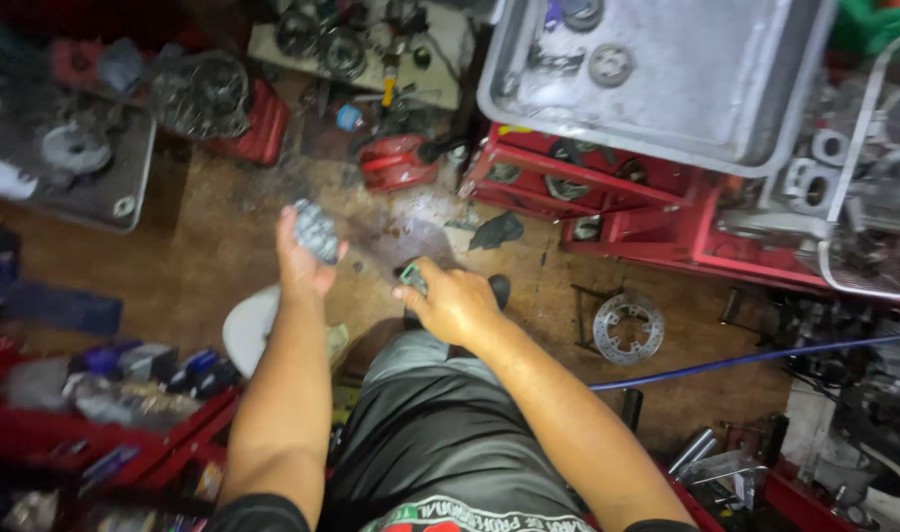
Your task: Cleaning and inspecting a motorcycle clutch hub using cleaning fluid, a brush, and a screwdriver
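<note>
The left hand [307, 258] is raised palm-up, its fingers curled around a grey metal part [317, 232] that sits in the palm; the part is blurred, but its longer side seems to run up and away from the wrist, toward the far floor. The right hand [455, 300], just beside it and a little lower, is closed with thumb and fingers pinching a small green-tipped object [411, 278], whose end points toward the left hand. Its shape is too blurred to read further.

Below both hands is a brown, stained floor [213, 266]. Beyond the right hand lie a dark rag [496, 232] and a red round container [396, 163]; to its right a brake disc [628, 327] lies flat, with a blue hose [755, 357] running past it. Farther off on that side, red shelving [607, 192] carries a large metal tray [666, 84]. Left of the left hand sits a grey tray of parts [66, 163], and nearer the person a red rack [105, 414].
</note>
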